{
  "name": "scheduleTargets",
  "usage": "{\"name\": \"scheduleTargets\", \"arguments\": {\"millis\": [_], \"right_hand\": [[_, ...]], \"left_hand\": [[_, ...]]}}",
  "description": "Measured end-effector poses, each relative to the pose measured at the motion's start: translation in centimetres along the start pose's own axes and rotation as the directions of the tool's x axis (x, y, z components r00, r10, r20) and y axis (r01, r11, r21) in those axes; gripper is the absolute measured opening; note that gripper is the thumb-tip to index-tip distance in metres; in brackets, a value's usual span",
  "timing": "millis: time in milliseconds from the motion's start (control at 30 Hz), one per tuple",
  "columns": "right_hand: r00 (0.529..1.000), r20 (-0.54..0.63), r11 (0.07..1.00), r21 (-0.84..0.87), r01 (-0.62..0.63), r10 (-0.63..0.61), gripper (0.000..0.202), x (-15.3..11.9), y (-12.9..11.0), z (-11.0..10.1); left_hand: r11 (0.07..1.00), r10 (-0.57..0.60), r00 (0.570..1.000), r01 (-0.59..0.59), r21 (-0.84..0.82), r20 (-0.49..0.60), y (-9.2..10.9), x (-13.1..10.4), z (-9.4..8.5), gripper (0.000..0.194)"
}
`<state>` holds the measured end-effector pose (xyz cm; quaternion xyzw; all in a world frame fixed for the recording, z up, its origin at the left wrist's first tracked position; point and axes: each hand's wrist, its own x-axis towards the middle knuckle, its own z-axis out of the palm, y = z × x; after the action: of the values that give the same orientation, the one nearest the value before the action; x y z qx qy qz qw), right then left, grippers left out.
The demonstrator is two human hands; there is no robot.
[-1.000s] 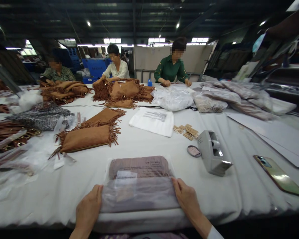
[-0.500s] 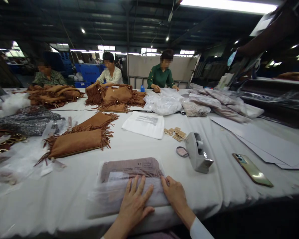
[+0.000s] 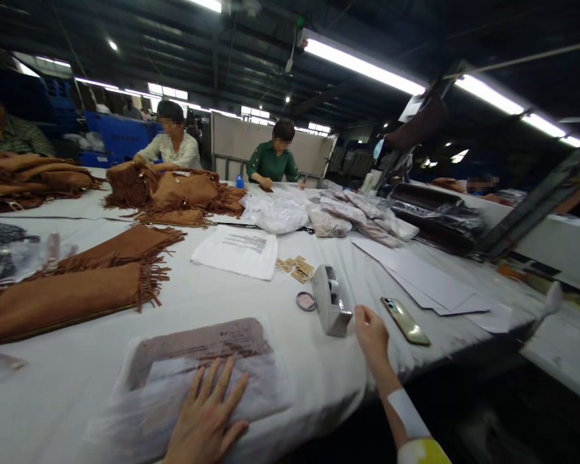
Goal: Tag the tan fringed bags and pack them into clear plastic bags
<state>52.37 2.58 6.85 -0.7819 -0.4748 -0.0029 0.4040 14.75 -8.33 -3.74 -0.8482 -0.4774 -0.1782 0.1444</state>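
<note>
My left hand (image 3: pixel 210 409) lies flat with fingers spread on a clear plastic bag (image 3: pixel 275 380). Through the film a brown fabric item (image 3: pixel 198 345) shows, with dark print over it. My right hand (image 3: pixel 372 335) is closed, thumb and fingers together, just right of the grey tape dispenser (image 3: pixel 331 299) and near its front end. Whatever it pinches, if anything, is too small to make out. To the left of the dispenser sits a small round dish (image 3: pixel 306 301) with pale contents.
A phone (image 3: pixel 405 321) and white sheets (image 3: pixel 415 277) lie to the right. Further back are brown tags (image 3: pixel 296 268), a white cloth bag (image 3: pixel 236 250), filled plastic bags (image 3: pixel 348 212) and fringed brown bags (image 3: pixel 72 296). Several people work across the table, one in green (image 3: pixel 274 158).
My right hand has left the plastic bag and moved right to the tape dispenser. My left hand stays flat on the bag. The view has turned to the right.
</note>
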Motion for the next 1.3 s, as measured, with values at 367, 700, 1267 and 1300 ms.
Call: {"name": "scheduleTargets", "arguments": {"millis": [367,700,1267,1300], "right_hand": [[0.990,0.093,0.972,0.202,-0.123,0.106,0.049,1.6,0.6,1.3],[0.973,0.165,0.943,0.264,-0.202,0.162,0.053,-3.3,3.0,1.5],[0.112,0.819,0.803,0.511,0.308,-0.563,0.026,-6.8,-12.7,-3.8],[-0.019,0.821,0.779,0.548,0.304,-0.571,0.025,-6.8,-14.1,-3.7]], "left_hand": [[0.998,0.046,0.993,-0.043,0.035,-0.104,-0.4,0.1,0.6,0.069],[0.999,0.047,0.996,-0.045,0.027,-0.074,-0.3,-0.2,0.8,0.067],[0.994,-0.053,0.991,0.064,-0.087,0.121,-0.2,0.4,-1.5,0.067],[0.993,-0.052,0.991,0.065,-0.096,0.127,-0.2,0.3,-1.5,0.067]]}}
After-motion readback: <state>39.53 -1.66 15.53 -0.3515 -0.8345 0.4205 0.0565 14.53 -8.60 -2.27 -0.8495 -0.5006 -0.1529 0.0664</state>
